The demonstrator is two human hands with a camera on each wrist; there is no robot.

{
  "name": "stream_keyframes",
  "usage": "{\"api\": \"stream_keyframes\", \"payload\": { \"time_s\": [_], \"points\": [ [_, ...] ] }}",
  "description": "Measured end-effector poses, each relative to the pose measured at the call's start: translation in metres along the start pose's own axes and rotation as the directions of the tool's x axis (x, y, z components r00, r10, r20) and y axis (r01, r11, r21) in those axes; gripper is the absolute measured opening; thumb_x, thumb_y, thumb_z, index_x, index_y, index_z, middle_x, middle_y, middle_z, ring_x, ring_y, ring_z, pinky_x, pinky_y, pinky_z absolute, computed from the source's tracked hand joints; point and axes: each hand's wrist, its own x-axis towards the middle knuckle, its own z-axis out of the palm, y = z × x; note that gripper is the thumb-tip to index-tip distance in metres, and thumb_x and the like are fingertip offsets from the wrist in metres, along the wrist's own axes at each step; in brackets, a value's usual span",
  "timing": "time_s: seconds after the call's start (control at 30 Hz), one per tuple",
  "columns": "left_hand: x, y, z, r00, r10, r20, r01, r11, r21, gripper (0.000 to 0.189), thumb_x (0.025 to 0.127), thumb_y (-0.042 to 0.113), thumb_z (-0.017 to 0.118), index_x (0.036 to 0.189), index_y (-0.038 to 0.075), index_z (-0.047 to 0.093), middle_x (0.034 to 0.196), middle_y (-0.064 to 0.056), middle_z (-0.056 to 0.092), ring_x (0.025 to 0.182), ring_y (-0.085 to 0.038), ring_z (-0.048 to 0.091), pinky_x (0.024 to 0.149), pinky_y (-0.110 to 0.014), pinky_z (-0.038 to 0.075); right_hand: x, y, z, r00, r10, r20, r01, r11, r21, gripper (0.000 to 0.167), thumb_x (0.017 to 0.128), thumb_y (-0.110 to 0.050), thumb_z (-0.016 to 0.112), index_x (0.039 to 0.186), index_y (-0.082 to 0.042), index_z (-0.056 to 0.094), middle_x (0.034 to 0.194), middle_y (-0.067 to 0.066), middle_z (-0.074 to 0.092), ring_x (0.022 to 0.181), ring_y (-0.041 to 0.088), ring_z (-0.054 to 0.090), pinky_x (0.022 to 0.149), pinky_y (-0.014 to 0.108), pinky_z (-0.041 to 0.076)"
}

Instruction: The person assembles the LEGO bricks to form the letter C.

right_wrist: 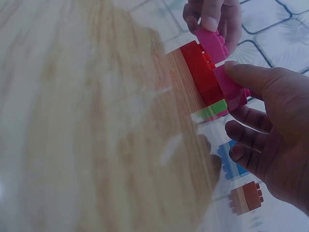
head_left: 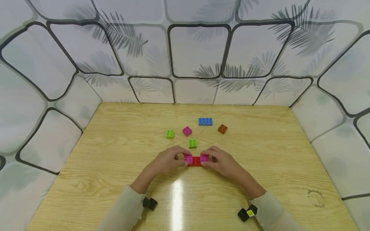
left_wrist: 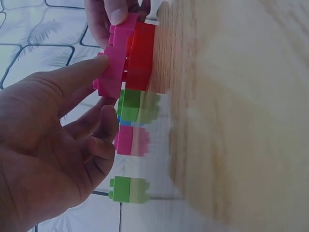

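A red building brick (head_left: 196, 161) lies lengthwise on the table between both hands, its middle studs showing. At its left end my left hand (head_left: 167, 159) pinches a pink building brick (left_wrist: 112, 72) between thumb and fingers. My right hand (head_left: 222, 161) pinches a second pink building brick (right_wrist: 231, 89) at the right end. Both pink bricks sit at the top of the red one and stick out past its ends. In the left wrist view, red studs show below the left pink brick, which looks slightly tilted. How firmly the right one is seated I cannot tell.
Beyond the hands lie a near green brick (head_left: 192, 143), another green brick (head_left: 170, 134), a loose pink brick (head_left: 187, 131), a long blue brick (head_left: 205, 121) and a brown brick (head_left: 222, 129). Patterned panels (head_left: 199, 51) enclose the wooden table (head_left: 121, 134) at back and sides.
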Motion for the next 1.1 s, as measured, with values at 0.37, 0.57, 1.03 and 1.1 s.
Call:
{"api": "stream_keyframes", "payload": {
  "time_s": [0.37,0.57,1.03,1.1],
  "points": [
    [-0.0017,0.0027,0.0001,1.0,0.006,-0.024,-0.005,1.0,0.021,0.031,0.096,0.029,0.07,0.126,0.031,0.068,0.122,0.008,0.064,0.085,-0.012,0.056,0.071,-0.033,0.049,-0.0007,0.0006,-0.0008,1.0,0.004,-0.009,-0.004,1.0,-0.009,0.036,0.095,-0.043,0.069,0.126,-0.024,0.068,0.104,-0.011,0.056,0.085,0.011,0.051,0.07,0.026,0.046],
    [-0.0027,0.0024,0.0013,0.999,0.013,-0.041,-0.012,0.999,0.047,0.032,0.095,0.029,0.071,0.127,0.029,0.068,0.124,0.007,0.065,0.083,-0.01,0.057,0.071,-0.031,0.049,-0.0008,0.001,-0.0002,1.0,0.003,-0.012,-0.004,1.0,-0.027,0.035,0.094,-0.044,0.069,0.125,-0.027,0.068,0.104,-0.011,0.056,0.085,0.01,0.051,0.069,0.026,0.045],
    [-0.0003,0.0009,0.0024,0.998,0.04,-0.044,-0.035,0.992,0.121,0.032,0.094,0.031,0.072,0.126,0.029,0.069,0.127,0.005,0.065,0.111,-0.017,0.063,0.087,-0.043,0.053,0.0,-0.0007,-0.0008,1.0,0.004,-0.003,-0.004,0.999,-0.032,0.034,0.095,-0.043,0.068,0.125,-0.027,0.068,0.105,-0.011,0.056,0.085,0.01,0.051,0.069,0.026,0.045],
    [0.0,0.001,0.0025,0.998,0.039,-0.048,-0.033,0.992,0.12,0.032,0.094,0.032,0.073,0.126,0.03,0.069,0.126,0.006,0.066,0.11,-0.017,0.064,0.087,-0.043,0.053,0.0,-0.0007,-0.0006,1.0,0.005,-0.003,-0.005,0.999,-0.033,0.034,0.095,-0.042,0.069,0.125,-0.027,0.068,0.105,-0.011,0.056,0.084,0.01,0.05,0.069,0.026,0.045]
  ]
}}
